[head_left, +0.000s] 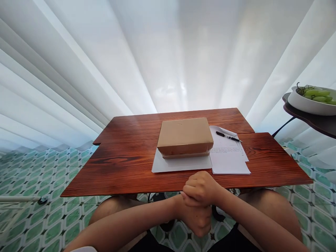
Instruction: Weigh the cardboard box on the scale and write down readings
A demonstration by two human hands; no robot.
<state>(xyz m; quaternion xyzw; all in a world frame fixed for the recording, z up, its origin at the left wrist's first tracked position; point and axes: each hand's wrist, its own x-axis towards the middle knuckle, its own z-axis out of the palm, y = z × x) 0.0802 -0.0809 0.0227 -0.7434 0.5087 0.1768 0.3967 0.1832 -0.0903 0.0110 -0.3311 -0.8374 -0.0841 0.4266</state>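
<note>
my right hand (201,187) wrapped over my left hand (195,217), both clasped, holding nothing | just beyond them: flat tan cardboard box (185,135) on a white sheet (181,164) (smooth, may slide if nudged) | farther right: black pen (228,136) could roll off the papers (229,157)

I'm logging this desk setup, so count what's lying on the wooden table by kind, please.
Cardboard box: 1
White board under the box: 1
Paper sheets, stacked, number unclear: at least 2
Pen: 1
Total: at least 5 things on the table
</note>
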